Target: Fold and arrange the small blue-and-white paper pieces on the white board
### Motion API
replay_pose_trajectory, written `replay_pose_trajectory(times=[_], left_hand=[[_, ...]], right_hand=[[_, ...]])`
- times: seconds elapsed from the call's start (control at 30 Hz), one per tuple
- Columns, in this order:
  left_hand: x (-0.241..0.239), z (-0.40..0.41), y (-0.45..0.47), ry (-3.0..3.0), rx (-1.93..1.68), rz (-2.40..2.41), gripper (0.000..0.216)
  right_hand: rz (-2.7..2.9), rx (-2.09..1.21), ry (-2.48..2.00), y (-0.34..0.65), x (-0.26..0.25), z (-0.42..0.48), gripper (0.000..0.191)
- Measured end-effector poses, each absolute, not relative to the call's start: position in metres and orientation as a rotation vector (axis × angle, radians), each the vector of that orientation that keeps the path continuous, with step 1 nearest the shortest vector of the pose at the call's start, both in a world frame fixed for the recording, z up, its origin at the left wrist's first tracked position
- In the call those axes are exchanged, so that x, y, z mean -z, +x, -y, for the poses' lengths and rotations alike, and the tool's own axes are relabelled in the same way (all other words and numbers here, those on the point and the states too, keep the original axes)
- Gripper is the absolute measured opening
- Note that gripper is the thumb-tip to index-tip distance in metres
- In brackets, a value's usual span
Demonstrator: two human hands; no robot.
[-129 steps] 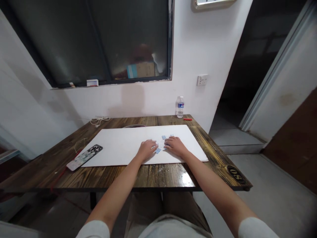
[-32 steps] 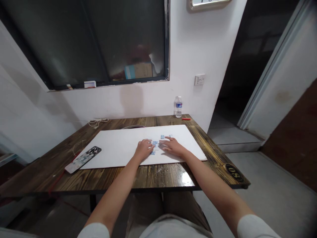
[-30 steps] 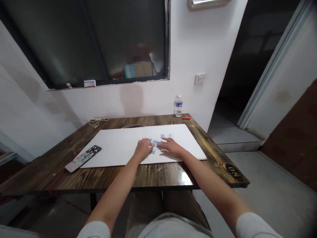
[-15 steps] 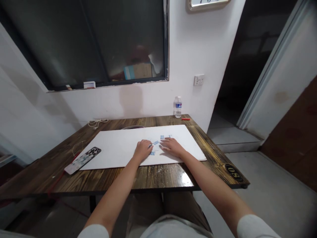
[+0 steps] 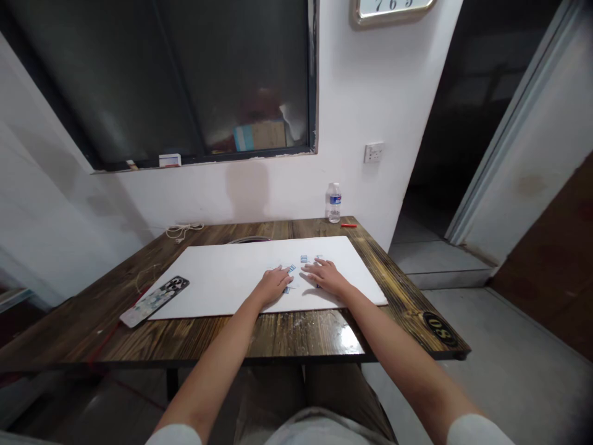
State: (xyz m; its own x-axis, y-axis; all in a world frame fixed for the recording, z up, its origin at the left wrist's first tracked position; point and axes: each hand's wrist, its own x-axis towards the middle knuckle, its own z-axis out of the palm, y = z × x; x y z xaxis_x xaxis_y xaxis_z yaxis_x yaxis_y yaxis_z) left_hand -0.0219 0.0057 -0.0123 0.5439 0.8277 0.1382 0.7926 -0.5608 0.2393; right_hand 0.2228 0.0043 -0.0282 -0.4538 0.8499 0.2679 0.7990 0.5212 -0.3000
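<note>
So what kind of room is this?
Probably a plain back room or small workspace: a worn wooden table against a white wall, a dark window, a wall clock and an open doorway.

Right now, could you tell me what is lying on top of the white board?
On the white board lie a few small blue cards, with the left hand and right hand flat among them. Anything under the palms is hidden.
</note>
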Motion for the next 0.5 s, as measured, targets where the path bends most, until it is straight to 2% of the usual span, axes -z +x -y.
replay_pose_trajectory(times=[0.2,0.5], left_hand=[[0.016,-0.006,-0.022,2.6,-0.438,-1.473,0.039],[0.018,-0.005,-0.023,2.603,-0.4,-1.604,0.042]], right_hand=[[2.082,-0.135,-1.553,0.235,0.03,-0.012,0.047],[2.195,-0.085,-1.631,0.24,0.025,-0.007,0.039]])
